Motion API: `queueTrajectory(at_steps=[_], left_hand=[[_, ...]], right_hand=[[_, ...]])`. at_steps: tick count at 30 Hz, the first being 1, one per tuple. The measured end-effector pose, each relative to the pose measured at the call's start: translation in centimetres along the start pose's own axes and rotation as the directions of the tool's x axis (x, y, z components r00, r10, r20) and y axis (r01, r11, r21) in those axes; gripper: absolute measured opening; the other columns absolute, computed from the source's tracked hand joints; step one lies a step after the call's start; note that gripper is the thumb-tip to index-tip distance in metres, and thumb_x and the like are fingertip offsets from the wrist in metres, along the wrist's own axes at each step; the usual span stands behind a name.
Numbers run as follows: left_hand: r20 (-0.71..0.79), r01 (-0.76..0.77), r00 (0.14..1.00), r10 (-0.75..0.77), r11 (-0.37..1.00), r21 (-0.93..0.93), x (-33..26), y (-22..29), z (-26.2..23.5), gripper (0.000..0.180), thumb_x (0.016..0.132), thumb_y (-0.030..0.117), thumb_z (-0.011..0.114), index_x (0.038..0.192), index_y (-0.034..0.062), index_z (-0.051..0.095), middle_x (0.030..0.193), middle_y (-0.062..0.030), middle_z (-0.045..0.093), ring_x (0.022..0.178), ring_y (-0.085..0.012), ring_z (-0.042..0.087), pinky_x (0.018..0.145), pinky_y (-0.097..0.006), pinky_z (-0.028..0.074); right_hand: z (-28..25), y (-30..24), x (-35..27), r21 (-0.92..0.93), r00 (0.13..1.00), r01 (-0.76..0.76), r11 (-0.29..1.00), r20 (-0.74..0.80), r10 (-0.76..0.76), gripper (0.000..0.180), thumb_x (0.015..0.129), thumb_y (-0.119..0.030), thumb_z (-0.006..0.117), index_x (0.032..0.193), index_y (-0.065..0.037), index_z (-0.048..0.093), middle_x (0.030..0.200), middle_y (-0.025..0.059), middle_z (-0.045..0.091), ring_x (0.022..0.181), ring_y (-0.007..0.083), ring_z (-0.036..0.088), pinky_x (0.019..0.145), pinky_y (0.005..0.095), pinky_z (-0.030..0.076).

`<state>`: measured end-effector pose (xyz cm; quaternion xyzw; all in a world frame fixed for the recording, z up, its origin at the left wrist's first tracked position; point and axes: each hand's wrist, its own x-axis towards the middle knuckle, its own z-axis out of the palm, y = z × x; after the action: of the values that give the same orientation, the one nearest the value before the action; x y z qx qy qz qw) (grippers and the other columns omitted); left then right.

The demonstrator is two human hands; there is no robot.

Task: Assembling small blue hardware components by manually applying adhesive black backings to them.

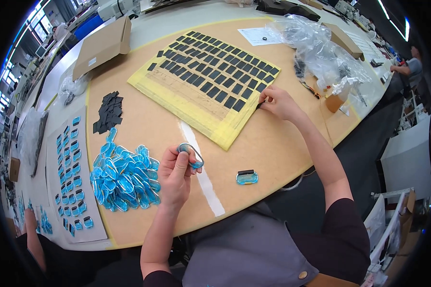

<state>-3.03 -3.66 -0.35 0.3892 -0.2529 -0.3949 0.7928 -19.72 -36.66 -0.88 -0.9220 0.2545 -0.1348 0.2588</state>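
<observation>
My left hand (174, 173) is closed on a clear oval piece (190, 155) with a dark rim and blue colour, held up above the table. On the far side of the board's right edge, my right hand (278, 102) pinches a small black strip (260, 105). Rows of black strips (219, 76) lie on the yellow-edged board (230, 131). Left of my left hand is a heap of blue oval pieces (124, 179). One blue oval piece with a black strip along its top (246, 177) lies alone near the table's front edge.
A loose pile of black strips (109, 112) lies behind the heap. At left, a grey sheet (93, 229) carries rows of blue pieces with black strips. A cardboard box (103, 48), crumpled clear plastic (306, 38) and a brown cup (334, 104) stand farther back. Another person's arm (33, 237) shows at left.
</observation>
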Motion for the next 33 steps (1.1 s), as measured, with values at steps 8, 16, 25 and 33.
queueTrajectory(at_steps=[8, 16, 25, 33], left_hand=[[-0.031, 0.02, 0.999, -0.02, 0.999, 0.028, -0.6, 0.3, -0.4, 0.009, 0.1, 0.012, 0.048, 0.101, 0.0032, 0.05, 0.087, -0.0073, 0.06, 0.071, -0.0147, 0.058, 0.068, -0.027, 0.05], [0.046, 0.015, 0.999, -0.018, 0.998, 0.062, -0.4, 0.5, -0.2, 0.009, 0.1, 0.011, 0.047, 0.104, 0.003, 0.05, 0.091, -0.0089, 0.062, 0.077, -0.0173, 0.062, 0.068, -0.026, 0.05], [0.026, 0.064, 0.998, -0.065, 0.997, 0.044, 0.1, 0.4, -1.3, 0.013, 0.101, 0.014, 0.047, 0.105, 0.0018, 0.051, 0.093, -0.0077, 0.061, 0.078, -0.0127, 0.057, 0.071, -0.026, 0.047], [0.03, 0.097, 0.994, -0.101, 0.989, 0.112, 0.4, -0.2, -1.7, 0.011, 0.101, 0.014, 0.048, 0.103, 0.0035, 0.05, 0.087, -0.0037, 0.059, 0.075, -0.009, 0.055, 0.068, -0.023, 0.046]], right_hand=[[0.4, -8.6, -2.7, -0.106, 0.55, 0.731, 0.674, -0.494, -0.674, 0.024, 0.067, 0.001, 0.08, 0.081, -0.015, 0.069, 0.081, -0.0014, 0.055, 0.065, 0.0139, 0.048, 0.056, 0.0257, 0.039], [4.0, -14.6, -1.8, 0.642, 0.86, 0.508, 0.574, -0.337, -0.383, 0.015, 0.077, -0.006, 0.078, 0.084, -0.008, 0.065, 0.083, 0.0012, 0.063, 0.071, 0.0083, 0.056, 0.056, 0.0231, 0.043], [8.2, -15.6, -1.7, 0.87, 0.872, -0.421, 0.257, 0.466, -0.148, 0.019, 0.081, -0.015, 0.077, 0.088, -0.008, 0.061, 0.075, -0.0013, 0.063, 0.066, 0.0039, 0.055, 0.056, 0.0186, 0.04], [8.9, -14.5, -2.0, 0.77, 0.735, -0.62, 0.152, 0.637, -0.233, 0.014, 0.08, -0.011, 0.077, 0.081, -0.007, 0.063, 0.074, 0.0019, 0.064, 0.064, 0.0071, 0.054, 0.057, 0.02, 0.04]])
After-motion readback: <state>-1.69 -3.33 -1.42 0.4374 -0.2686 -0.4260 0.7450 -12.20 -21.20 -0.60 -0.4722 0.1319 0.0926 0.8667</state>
